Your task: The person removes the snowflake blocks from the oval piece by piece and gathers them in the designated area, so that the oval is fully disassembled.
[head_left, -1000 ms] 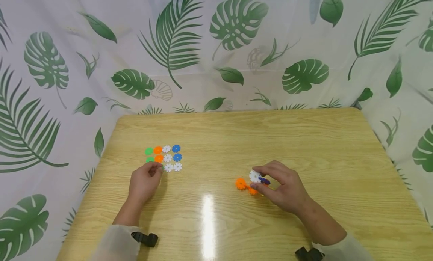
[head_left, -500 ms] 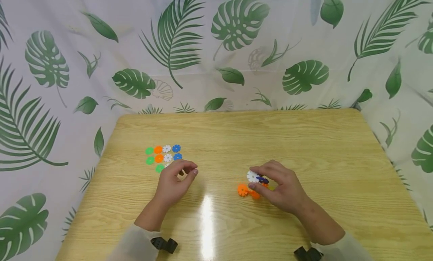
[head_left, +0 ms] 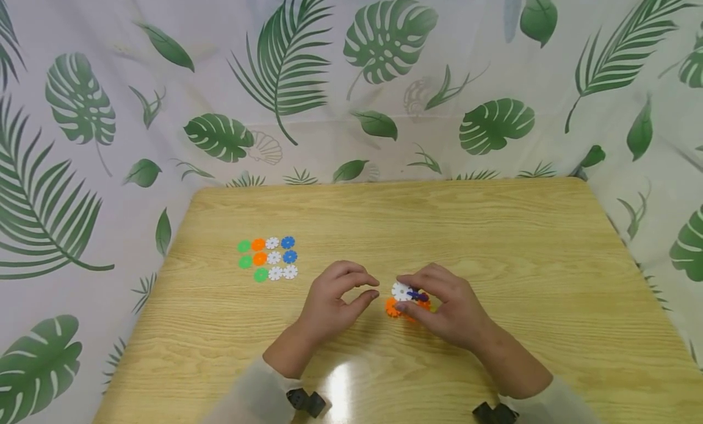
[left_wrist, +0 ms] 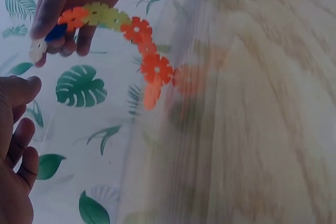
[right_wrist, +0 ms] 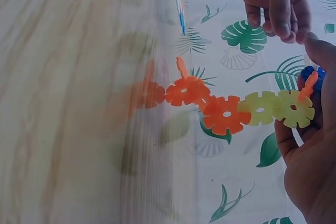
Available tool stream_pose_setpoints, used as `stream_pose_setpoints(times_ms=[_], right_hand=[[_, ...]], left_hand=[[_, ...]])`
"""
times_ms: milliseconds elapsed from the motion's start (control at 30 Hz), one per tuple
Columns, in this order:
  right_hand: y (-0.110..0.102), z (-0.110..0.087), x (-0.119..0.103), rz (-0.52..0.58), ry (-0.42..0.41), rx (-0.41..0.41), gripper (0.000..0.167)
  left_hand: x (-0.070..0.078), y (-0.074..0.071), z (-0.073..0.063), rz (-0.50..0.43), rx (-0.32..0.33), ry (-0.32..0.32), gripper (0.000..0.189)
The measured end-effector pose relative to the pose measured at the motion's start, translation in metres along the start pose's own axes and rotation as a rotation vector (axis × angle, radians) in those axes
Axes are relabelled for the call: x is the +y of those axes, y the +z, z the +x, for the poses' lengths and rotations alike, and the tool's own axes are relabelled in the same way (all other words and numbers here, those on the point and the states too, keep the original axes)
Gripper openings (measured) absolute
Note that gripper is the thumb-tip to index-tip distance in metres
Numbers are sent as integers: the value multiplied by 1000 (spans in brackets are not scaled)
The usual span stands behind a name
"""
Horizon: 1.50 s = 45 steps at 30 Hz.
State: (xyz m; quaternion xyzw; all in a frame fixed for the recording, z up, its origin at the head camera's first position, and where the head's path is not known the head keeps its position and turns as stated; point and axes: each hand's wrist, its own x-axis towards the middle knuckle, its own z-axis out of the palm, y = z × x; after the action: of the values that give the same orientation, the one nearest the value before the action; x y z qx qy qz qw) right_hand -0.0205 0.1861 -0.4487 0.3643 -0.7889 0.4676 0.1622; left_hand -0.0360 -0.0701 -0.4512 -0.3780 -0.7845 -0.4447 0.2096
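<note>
My right hand pinches the white end of a chain of interlocking snowflake discs. In the left wrist view the chain runs from a white disc through a dark blue one to orange and yellow-green discs, curving down from the hand. Left of it, my left hand hovers with thumb and fingers apart, and nothing shows between them. A narrow gap separates its fingertips from the white disc. The right fingers partly hide the chain in the head view.
Loose snowflake discs lie flat in rows at the table's left: green, orange, white and blue. The wooden table meets a leaf-printed cloth behind it.
My left hand has moved right from the loose discs to beside the chain, its thumb and fingers spreading apart. My right hand has shifted slightly left with the chain.
</note>
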Motion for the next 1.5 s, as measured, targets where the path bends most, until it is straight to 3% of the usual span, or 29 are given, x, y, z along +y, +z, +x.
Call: stream_pose_setpoints(times_ms=[167, 300, 433, 533, 700, 900, 1067, 1200, 1333, 1500], right_hand=[[2, 2, 0, 14, -41, 9, 49], [3, 0, 0, 31, -39, -5, 54], [2, -3, 2, -7, -13, -18, 63], [3, -5, 5, -65, -27, 1, 60], [10, -2, 9, -110, -107, 84, 48], [15, 4, 9, -113, -196, 167, 40], [15, 4, 8, -151, -210, 163, 39], [14, 5, 7, -166, -227, 154, 37], [13, 4, 8, -174, -244, 146, 37], [6, 0, 14, -167, -204, 171, 39]], left_hand=[[4, 11, 7, 16, 3, 99, 18], [5, 16, 9, 28, 0, 127, 15], [4, 16, 9, 59, 23, 116, 13], [3, 16, 8, 74, 49, 94, 11], [4, 14, 7, 55, 58, 57, 10], [5, 13, 5, 60, 54, 60, 13], [5, 12, 4, 82, 58, 79, 1], [4, 11, 4, 104, 71, 91, 16], [4, 12, 3, 116, 86, 103, 15], [0, -4, -2, 116, 152, 9, 4]])
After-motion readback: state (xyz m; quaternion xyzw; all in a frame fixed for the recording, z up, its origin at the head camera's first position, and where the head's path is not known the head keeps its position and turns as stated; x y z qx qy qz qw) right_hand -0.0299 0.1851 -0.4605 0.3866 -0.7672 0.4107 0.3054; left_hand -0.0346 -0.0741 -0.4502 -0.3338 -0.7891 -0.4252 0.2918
